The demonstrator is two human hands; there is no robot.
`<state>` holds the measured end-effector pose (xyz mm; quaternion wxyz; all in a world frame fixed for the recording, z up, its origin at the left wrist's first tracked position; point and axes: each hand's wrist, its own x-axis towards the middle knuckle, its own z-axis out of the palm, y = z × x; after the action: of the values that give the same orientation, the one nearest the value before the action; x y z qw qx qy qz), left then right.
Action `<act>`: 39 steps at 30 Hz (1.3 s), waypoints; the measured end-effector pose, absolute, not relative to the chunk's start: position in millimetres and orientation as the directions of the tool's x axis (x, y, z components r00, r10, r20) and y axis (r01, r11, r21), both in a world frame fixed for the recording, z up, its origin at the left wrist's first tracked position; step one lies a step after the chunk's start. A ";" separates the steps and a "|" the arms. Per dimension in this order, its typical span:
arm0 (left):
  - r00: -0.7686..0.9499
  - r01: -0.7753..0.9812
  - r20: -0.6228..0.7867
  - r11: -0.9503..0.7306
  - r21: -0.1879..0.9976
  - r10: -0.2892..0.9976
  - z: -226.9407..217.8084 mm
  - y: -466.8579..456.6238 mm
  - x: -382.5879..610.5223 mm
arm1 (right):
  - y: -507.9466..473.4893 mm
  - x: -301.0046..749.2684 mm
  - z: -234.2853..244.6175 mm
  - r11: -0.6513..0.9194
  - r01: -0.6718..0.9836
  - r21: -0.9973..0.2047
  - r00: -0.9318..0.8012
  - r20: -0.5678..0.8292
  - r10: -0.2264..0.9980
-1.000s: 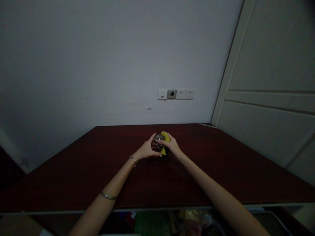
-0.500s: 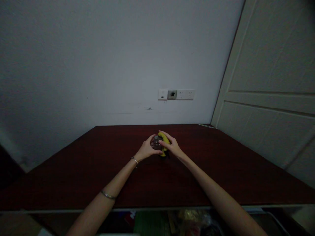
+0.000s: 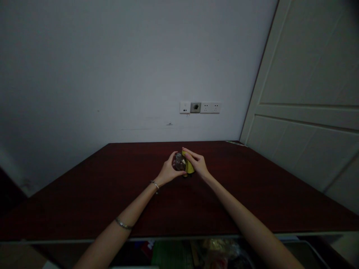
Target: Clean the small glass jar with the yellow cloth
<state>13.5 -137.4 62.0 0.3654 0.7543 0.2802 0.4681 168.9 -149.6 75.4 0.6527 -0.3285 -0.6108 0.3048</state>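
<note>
Your left hand [image 3: 167, 171] and right hand [image 3: 198, 164] meet far out in front of you, at the end of both arms, which reach nearly straight and converge toward each other. Your left hand is cupped, palm turned toward the right hand, thumb low and fingers curled over the top in a grip. Your right hand sits just beside it, knuckles up, fingers bent and pressing down, its fingertips close to the left hand's.
</note>
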 end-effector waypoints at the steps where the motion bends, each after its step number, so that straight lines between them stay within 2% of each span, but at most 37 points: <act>1: 0.398 0.094 0.510 -0.586 0.805 0.763 62.6 -137.7 13.3 | -151.3 169.1 75.8 0.615 0.002 -0.788 0.050 0.615 0.787; 7: 0.361 0.210 0.526 -0.616 0.759 0.770 64.6 -137.7 11.3 | -163.5 168.3 81.4 0.724 0.088 -0.684 -0.094 0.718 0.690; 16: 0.389 0.220 0.569 -0.673 0.707 0.725 61.4 -134.3 10.2 | -158.1 164.6 80.5 0.661 0.061 -0.748 0.021 0.663 0.748; 23: 0.374 0.167 0.566 -0.653 0.738 0.735 58.1 -130.5 9.2 | -167.2 163.4 80.9 0.795 0.260 -0.549 -0.181 0.781 0.598; 25: 0.379 0.187 0.567 -0.661 0.727 0.731 57.5 -130.1 8.3 | -166.1 163.2 80.2 0.781 0.259 -0.568 -0.161 0.772 0.615; 30: 0.430 0.227 0.606 -0.730 0.645 0.669 56.3 -128.7 6.4 | -155.3 164.4 77.2 0.696 0.156 -0.701 0.022 0.707 0.707; 33: 0.433 0.228 0.620 -0.745 0.627 0.654 54.0 -126.3 6.3 | -153.3 165.0 75.6 0.683 0.161 -0.713 0.040 0.696 0.717; 35: 0.419 0.234 0.616 -0.735 0.637 0.667 51.9 -124.4 6.3 | -156.1 164.3 75.1 0.722 0.224 -0.654 -0.018 0.738 0.674; 39: 0.388 0.238 0.596 -0.701 0.672 0.703 49.0 -121.7 6.2 | -164.4 162.0 76.3 0.815 0.370 -0.447 -0.211 0.814 0.542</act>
<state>6.2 -121.7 49.0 0.2489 0.7951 0.2961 0.4672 162.0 -164.4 76.3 0.5550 -0.2944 -0.7742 0.0774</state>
